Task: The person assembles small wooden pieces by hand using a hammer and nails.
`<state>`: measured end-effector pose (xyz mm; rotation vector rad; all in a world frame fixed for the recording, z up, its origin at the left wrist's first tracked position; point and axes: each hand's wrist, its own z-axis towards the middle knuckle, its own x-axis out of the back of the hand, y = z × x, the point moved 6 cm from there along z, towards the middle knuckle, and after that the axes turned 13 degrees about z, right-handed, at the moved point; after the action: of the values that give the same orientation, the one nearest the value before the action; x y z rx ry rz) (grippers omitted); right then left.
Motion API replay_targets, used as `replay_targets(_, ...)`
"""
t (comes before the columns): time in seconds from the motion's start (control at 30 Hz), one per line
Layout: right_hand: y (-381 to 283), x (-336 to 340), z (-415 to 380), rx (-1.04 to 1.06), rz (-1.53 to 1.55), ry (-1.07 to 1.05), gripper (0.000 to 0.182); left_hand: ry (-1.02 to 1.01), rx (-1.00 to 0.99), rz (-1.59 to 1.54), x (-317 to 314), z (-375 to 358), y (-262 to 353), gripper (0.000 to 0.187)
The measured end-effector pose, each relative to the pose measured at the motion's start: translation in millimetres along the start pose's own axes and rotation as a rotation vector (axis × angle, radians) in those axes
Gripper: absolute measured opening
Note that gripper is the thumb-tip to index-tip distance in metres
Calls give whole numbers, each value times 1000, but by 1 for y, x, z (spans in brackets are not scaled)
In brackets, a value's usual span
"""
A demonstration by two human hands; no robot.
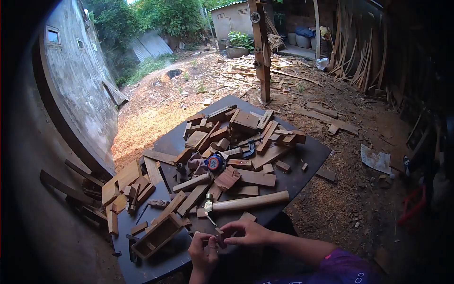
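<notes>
At the table's near edge, my right hand (pixel 248 234) pinches a small wooden piece (pixel 220 237) between thumb and fingers. My left hand (pixel 203 251) is closed right beside it, fingertips pressed together near the piece; whatever thin thing they hold is too small to name. Just beyond my hands lies a hammer (pixel 250 201) with a brass-coloured head and pale wooden handle. An open wooden box frame (pixel 158 236) rests to the left of my left hand. Behind the hammer are a blue tape measure (pixel 214 162) and a reddish wood block (pixel 227 178).
Many wood offcuts (pixel 255 177) are heaped across the dark table (pixel 307 165). A G-clamp (pixel 248 149) lies among them. Beyond stands a wooden post (pixel 261 57), with scrap wood and shavings on the ground. A weathered wall (pixel 80 80) runs along the left.
</notes>
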<state>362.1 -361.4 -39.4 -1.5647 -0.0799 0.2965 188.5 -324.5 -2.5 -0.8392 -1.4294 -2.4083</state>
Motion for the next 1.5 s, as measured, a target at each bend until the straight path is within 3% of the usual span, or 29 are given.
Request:
replay_targets(0.07,14,-4,0,72,102,-42,57,12,-184,96,2,-5,9,12)
replay_targets(0.1,10,-6,-1,72,103,-47,57,15,-182,99,3,-7,7,12)
replay_targets(0.2,3,-10,0,-68,287,-107,53,-68,-244,197,0,-8,3,13)
replay_targets(0.27,11,-13,-2,-172,385,-154,48,-245,-298,211,-3,-12,4,15)
replay_targets(0.4,12,-23,-2,-168,587,-138,41,-266,-217,47,0,-16,4,20)
replay_targets(0.43,14,-24,-1,-154,589,-125,39,-243,-156,-3,-2,-18,0,28)
replay_targets(0.67,19,-29,-3,-171,566,-146,40,-240,32,-207,-5,-35,-15,38)
replay_targets(0.73,2,-25,-3,24,299,-77,44,-293,259,-511,-11,-39,-22,38)
replay_targets(0.77,0,-24,-3,15,299,-81,44,-289,267,-515,-8,-38,-20,38)
replay_targets(0.83,-22,-21,-6,344,-85,-66,45,-449,567,-841,-14,-44,-19,37)
replay_targets(0.97,-36,-23,-11,546,-282,-81,45,-550,788,-925,-13,-48,-19,36)
replay_targets(1.03,-48,-31,-18,802,-614,-46,45,-791,1053,-1301,-25,-58,-23,35)
replay_targets(1.07,-52,-31,-19,798,-609,-57,45,-781,1057,-1308,-24,-56,-27,35)
replay_targets(1.13,-63,-38,-28,888,-777,-104,43,-985,1118,-1426,-25,-64,-24,35)
replay_targets(1.2,-66,-41,-30,879,-757,-124,45,-1002,1029,-1362,-24,-67,-22,34)
replay_targets(1.27,-56,-33,-28,604,-516,-92,48,-735,575,-574,-7,-48,-18,33)
replay_targets(1.3,-47,-28,-26,537,-419,-84,50,-642,397,-387,-1,-42,-18,28)
replay_targets(1.33,-45,-27,-27,537,-420,-82,50,-644,396,-387,-2,-43,-17,28)
replay_targets(1.4,-34,-21,-22,318,-191,-60,47,-292,-37,4,18,-29,9,23)
replay_targets(1.5,-22,-22,-20,140,-26,-67,45,-316,-108,6,19,-32,10,19)
